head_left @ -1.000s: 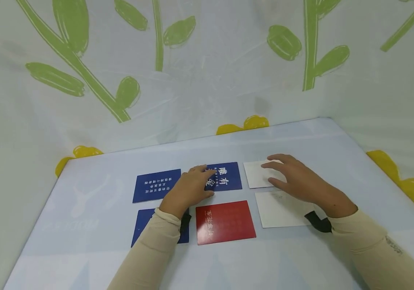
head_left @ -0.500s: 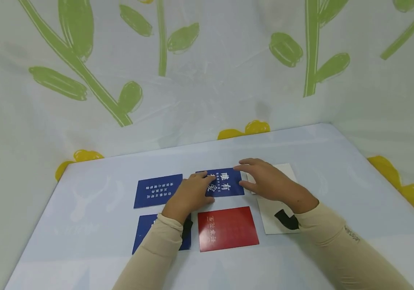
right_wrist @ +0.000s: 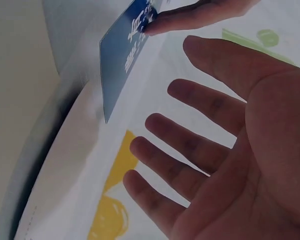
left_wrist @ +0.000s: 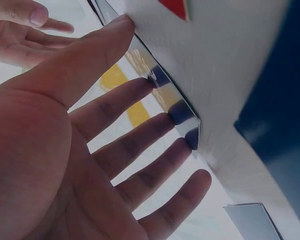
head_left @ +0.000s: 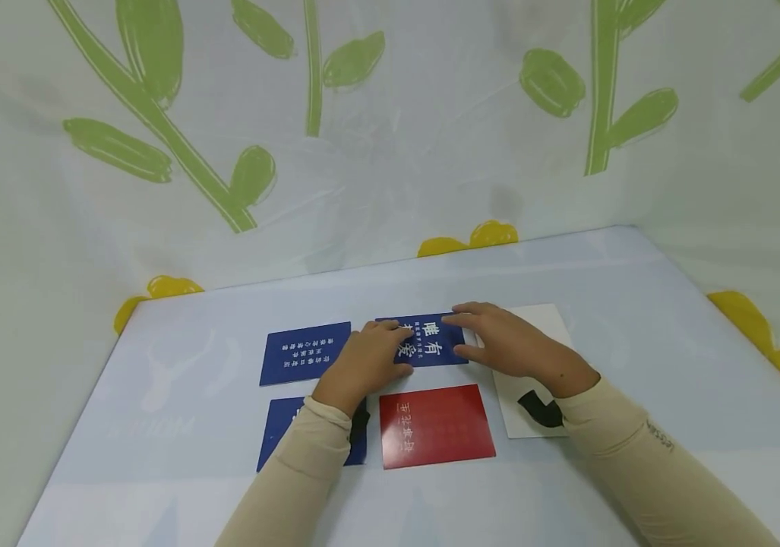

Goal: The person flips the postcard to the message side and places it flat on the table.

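My left hand (head_left: pixel 365 361) reaches over the left end of a blue card (head_left: pixel 431 349) with white characters in the back row. In the left wrist view its fingers are spread and fairly straight, with several fingertips (left_wrist: pixel 177 117) right at the card's surface. At the card's right end hovers my right hand (head_left: pixel 516 342), its fingers extended and thumb apart, with nothing held. The right wrist view shows that palm bare beside the blue card (right_wrist: pixel 121 60). Below lies a red card (head_left: pixel 437 429) with light print. Parts of two white cards (head_left: pixel 513 403) show under and around the right hand.
Another blue card (head_left: pixel 301 353) lies at the back left, and a further blue card (head_left: pixel 280 425) in front of it is partly covered by the left forearm. The pale table (head_left: pixel 157 456) meets a white cloth backdrop (head_left: pixel 390 175) with printed green leaves.
My right hand has moved left, from above the white cards to the right end of the blue card. The left hand has stayed at the card's left end.
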`<state>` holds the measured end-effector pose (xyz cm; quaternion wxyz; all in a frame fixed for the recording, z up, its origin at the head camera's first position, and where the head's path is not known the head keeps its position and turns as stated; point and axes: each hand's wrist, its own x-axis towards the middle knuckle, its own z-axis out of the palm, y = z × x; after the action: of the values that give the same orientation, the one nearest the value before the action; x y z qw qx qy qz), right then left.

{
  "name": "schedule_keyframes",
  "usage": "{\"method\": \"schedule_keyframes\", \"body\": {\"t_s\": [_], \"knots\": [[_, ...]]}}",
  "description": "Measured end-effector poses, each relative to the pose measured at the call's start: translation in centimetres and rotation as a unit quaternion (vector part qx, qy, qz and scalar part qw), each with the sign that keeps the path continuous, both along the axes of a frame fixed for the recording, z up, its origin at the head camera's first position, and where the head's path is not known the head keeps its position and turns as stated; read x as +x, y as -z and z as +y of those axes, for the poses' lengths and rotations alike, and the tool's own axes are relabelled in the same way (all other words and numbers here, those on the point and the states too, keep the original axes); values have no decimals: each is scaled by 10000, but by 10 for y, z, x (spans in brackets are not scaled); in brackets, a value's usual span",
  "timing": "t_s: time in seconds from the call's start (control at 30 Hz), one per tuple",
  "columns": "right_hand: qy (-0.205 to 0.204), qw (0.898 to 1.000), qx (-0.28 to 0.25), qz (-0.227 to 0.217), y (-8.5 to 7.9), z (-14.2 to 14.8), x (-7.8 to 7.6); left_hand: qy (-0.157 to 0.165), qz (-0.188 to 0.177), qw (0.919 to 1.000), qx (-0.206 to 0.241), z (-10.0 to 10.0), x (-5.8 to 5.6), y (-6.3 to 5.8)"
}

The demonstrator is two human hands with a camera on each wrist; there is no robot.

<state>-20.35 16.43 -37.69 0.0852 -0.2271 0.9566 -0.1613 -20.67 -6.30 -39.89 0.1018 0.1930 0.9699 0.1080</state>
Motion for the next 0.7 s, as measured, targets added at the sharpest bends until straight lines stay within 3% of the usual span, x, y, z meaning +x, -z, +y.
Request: {"method": "schedule_keyframes", "body": {"t_s": [0.2, 0.7], "knots": [[-12, 9999, 91, -135, 0, 2, -3, 42, 173, 9998, -22, 1, -3, -1], [-126, 9980, 348, -512, 11, 2, -2, 39, 181, 9998, -96, 3, 1, -4]]}}
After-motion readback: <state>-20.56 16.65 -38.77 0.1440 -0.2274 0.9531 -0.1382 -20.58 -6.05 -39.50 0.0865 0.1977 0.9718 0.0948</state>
